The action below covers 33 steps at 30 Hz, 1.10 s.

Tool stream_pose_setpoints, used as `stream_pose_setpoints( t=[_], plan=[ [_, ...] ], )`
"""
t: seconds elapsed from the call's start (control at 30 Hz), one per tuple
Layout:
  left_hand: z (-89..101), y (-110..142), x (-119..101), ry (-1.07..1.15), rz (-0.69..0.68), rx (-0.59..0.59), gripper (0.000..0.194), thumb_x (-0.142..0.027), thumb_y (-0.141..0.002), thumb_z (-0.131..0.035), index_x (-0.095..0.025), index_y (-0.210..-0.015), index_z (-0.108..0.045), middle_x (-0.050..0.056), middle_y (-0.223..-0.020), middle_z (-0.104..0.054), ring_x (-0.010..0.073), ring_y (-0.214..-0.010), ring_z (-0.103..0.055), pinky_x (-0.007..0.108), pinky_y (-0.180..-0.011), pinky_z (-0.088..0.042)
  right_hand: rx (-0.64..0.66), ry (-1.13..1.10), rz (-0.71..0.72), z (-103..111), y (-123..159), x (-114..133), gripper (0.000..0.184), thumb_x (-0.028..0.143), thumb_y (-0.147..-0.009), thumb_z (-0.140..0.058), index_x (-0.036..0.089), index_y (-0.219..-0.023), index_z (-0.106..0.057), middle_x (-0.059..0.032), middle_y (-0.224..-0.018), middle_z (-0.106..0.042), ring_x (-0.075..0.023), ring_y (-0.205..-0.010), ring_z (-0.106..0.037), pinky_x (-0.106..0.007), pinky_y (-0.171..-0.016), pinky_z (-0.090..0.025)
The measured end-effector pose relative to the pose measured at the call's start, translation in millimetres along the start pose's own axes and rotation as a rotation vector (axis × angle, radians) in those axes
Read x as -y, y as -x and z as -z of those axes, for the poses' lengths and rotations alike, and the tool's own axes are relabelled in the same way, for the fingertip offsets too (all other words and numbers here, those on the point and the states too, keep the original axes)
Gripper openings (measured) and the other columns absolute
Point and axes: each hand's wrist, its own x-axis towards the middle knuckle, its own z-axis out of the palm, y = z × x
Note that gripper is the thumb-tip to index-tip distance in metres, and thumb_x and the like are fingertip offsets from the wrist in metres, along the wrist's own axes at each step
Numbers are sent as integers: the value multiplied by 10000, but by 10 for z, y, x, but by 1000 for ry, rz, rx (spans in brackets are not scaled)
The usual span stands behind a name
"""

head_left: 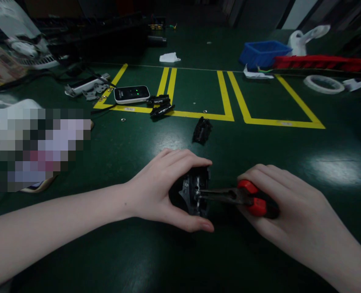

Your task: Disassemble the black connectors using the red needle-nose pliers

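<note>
Between the thumb and fingers of my left hand point(165, 187) is a black molded plastic part point(195, 187), its hollow inner side facing up. My right hand point(286, 207) is wrapped round the red handles of a pair of needle-nose pliers point(247, 197). The narrow jaws point left, and their tips reach into the middle of the plastic part; whether they pinch anything there I cannot tell. A similar black plastic piece point(202, 130) lies on the table just beyond my left hand.
Two more black pieces point(161, 106) lie beside a small device with a green light point(132, 95). Yellow tape point(199, 116) marks the green table. A blurred phone-like object point(49, 154) is at left. At the back right are a blue bin point(263, 55), red strip point(324, 64) and tape roll point(323, 84).
</note>
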Motion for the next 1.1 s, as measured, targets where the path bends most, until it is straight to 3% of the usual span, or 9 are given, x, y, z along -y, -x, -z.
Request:
stream_pose_setpoints(
  t=[0.33,0.53,0.8,1.1],
  plan=[
    [14,-9,7,37,-6,64,755,-644,-844,-833,-191,-1416,-639,126,-1292,-776,343,-1187,-720,468,-1033,-529,29,-25,-19,-2,32,12,84,241,-858,-580,291,-918,-550,-21,-809,-643,-234,-684,-627,-353,-557,-468],
    [-9,-4,18,49,-45,-8,780,-564,-834,-884,-183,-1458,-615,140,-1336,-755,342,-1219,-702,451,-1043,-537,115,-53,-32,15,42,-4,94,208,-848,-600,282,-891,-560,-18,-801,-657,-220,-677,-639,-333,-555,-487],
    [-1,-3,1,71,10,33,741,-680,-846,-819,-177,-1372,-683,116,-1222,-791,326,-1120,-731,432,-1006,-508,-11,15,56,50,-29,35,113,188,-808,-552,280,-868,-533,-11,-739,-615,-218,-587,-611,-325,-474,-477],
    [7,-8,25,155,20,76,672,-708,-839,-809,-203,-1274,-725,75,-1139,-812,296,-1028,-750,424,-992,-467,-24,58,66,26,20,5,132,193,-829,-568,280,-920,-526,-25,-800,-633,-224,-646,-615,-339,-525,-476]
  ],
)
